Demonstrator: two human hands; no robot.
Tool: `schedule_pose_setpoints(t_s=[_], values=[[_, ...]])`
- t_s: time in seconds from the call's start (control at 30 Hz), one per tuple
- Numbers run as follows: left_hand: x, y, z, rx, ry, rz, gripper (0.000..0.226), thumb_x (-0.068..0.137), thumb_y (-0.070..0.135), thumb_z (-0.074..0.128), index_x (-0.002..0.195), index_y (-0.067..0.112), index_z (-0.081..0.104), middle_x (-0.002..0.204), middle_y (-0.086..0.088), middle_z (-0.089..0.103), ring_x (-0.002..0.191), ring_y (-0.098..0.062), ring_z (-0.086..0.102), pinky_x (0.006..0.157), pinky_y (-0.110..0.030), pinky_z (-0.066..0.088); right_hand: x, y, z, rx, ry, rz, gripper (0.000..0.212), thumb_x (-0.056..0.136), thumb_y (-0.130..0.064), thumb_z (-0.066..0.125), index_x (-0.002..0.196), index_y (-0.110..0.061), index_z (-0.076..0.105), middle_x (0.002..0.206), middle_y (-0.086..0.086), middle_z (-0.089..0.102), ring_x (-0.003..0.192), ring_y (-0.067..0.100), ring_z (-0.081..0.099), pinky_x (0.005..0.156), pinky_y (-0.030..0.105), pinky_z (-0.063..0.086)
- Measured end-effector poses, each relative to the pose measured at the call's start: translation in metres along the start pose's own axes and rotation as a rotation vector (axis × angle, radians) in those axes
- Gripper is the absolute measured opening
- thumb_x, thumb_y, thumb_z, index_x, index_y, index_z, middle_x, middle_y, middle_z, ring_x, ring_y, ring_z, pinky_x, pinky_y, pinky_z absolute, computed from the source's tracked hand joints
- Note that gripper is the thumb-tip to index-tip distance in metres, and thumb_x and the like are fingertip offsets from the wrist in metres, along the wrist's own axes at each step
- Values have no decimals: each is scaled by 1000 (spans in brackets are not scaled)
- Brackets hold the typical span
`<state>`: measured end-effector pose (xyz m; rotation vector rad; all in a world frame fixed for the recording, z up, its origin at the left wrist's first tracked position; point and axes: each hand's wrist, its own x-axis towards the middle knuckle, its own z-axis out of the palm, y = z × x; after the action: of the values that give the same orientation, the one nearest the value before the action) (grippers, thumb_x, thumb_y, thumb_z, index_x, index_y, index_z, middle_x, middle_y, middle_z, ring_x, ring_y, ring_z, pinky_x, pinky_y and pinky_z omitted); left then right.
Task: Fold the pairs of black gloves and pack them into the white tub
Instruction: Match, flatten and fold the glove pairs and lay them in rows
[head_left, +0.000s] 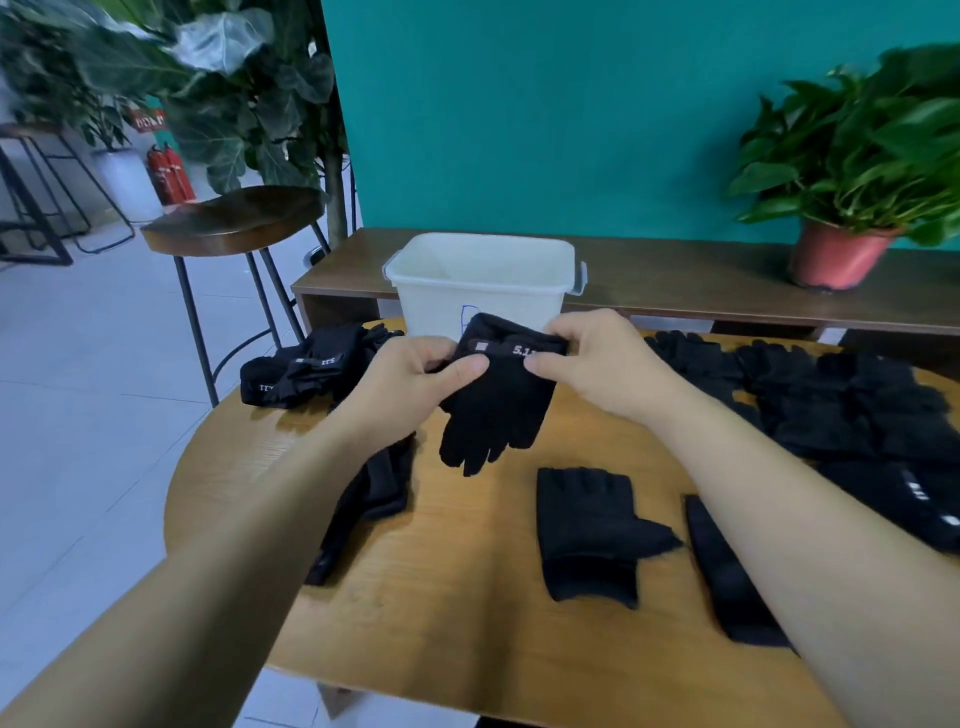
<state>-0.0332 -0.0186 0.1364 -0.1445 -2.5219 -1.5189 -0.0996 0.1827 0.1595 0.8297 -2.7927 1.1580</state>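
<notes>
Pinching the cuff from both sides, the left hand (415, 371) and right hand (597, 364) hold one black glove (498, 410) up above the table, thumbs on the front and fingers curled behind it, so both hands are closed on fabric. It is a soft, matte knit that hangs limp with its fingers drooping toward the wood, and a wrist strap across the top carries white lettering. Right behind it stands the white tub (483, 280), smooth rectangular plastic with rounded corners, side clips and a blue scribble on its front wall, at the far edge of the table. A stubby fingerless glove (587, 530) lies flat in the middle, cuff toward the camera. One long dark glove (374, 488) lies partly under the left forearm and another (722, 571) partly under the right. A loose heap of gloves (841, 405) spreads over the right side, and a smaller bundle (306, 371) with white-printed straps sits far left. The round table (467, 597) is pale wood with a fine grain. Beyond it runs a dark brown low bench (675, 275) carrying a leafy plant (852, 156) in a terracotta-coloured pot (836, 257) against a teal wall (545, 104). On the left are a round-seated wooden stool (234, 218) on thin metal legs, a tall broad-leaved plant (234, 78), two red fire extinguishers (169, 174) and a pale tiled floor (78, 364).
</notes>
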Motion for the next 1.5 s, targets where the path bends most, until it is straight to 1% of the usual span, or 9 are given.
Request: schedule_pose_setpoints(t_s=[0.33,0.57,0.77,0.93,1.07,1.17,1.3,1.4,1.5], values=[[-21,23,17,60,-64,-34,10,96,18,64,96,13,73,89,0,77,87,-14,74,84,-32,58,-47,-11,-36,47,-59,104,19,90,-21,70,74,-10,67,58,-6,51,40,-1,41,42,13,29],[-27,31,37,316,252,3,28,87,34,74,113,28,68,96,23,63,89,-2,61,83,-32,52,-52,-10,-30,-69,143,156,23,85,-29,71,83,-5,72,73,9,66,68,23,59,65,35,47],[-30,45,69,105,25,-4,40,76,40,83,110,28,66,99,17,69,98,4,62,80,-16,46,-55,-22,-24,-58,19,68,27,88,-38,65,89,-12,74,77,4,70,77,20,63,83,40,50],[-21,49,71,-119,127,-27,16,89,25,73,93,10,74,85,-2,76,87,-19,72,85,-41,59,-62,-16,-37,16,-51,11,23,97,-28,57,104,-16,75,107,0,73,108,19,62,107,46,39],[-14,52,67,-291,-5,-187,17,97,24,63,102,11,73,96,-6,77,94,-23,73,85,-39,59,-63,2,-61,154,182,166,20,89,-28,70,107,-22,70,99,-14,66,104,10,61,97,34,47],[-10,51,68,-419,-126,-246,22,97,27,60,107,12,72,107,-7,76,104,-23,71,95,-41,53,-70,16,-69,222,-32,333,61,79,-49,76,131,-24,57,122,-7,61,116,15,55,99,35,41],[-8,51,79,-502,-235,-304,41,85,35,66,116,8,69,115,-10,73,111,-28,68,101,-46,51,-81,32,-65,394,-140,350,16,89,-28,70,98,-17,75,98,-7,74,91,7,65,81,24,42],[-10,52,89,-475,-191,-314,28,92,33,65,108,12,73,108,-7,75,110,-27,69,100,-43,52,-86,42,-65,418,-79,373,28,93,-21,65,99,6,69,92,8,70,85,19,60,80,28,44],[-12,55,97,-430,-111,-270,52,77,51,70,107,8,74,104,-10,76,108,-31,68,103,-49,50,-91,42,-70,474,-69,371,21,95,-21,63,93,-1,70,94,17,70,84,24,60,80,33,45]])
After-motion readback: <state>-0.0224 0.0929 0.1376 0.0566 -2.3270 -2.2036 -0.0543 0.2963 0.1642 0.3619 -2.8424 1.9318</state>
